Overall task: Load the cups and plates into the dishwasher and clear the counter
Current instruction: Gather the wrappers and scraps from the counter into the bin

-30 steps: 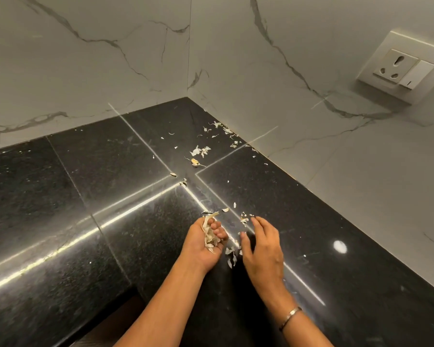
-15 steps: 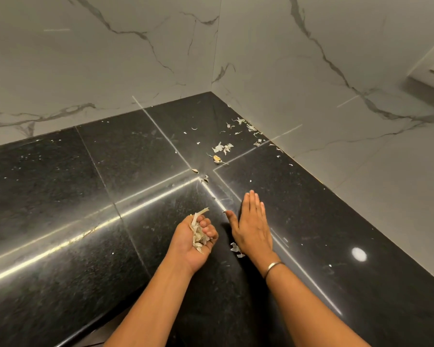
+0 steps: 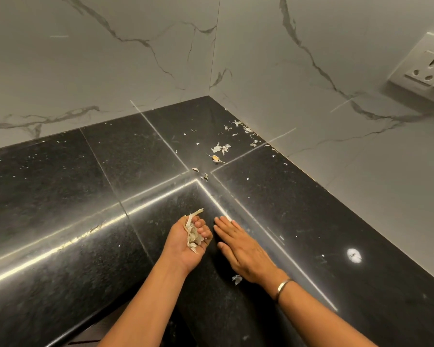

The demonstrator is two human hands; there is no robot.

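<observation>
My left hand (image 3: 189, 242) lies palm up on the black counter (image 3: 73, 196), its fingers curled round a bunch of pale dry peels (image 3: 193, 234). Just to its right my right hand (image 3: 241, 249) lies flat on the counter, fingers straight and pointing toward the left hand. One loose peel (image 3: 236, 279) sits on the counter by my right wrist. More scattered peels (image 3: 221, 149) lie farther back near the corner of the walls. No cups or plates are in view.
White marbled walls (image 3: 110, 58) meet in a corner behind the counter. A wall socket (image 3: 426, 68) is at the upper right. The counter's front edge runs along the lower left. A bright light reflection (image 3: 354, 255) shows on the counter at the right.
My right hand has slid back toward me and turned its fingers toward the left hand. The left hand keeps its hold on the peels. The camera has shifted slightly.
</observation>
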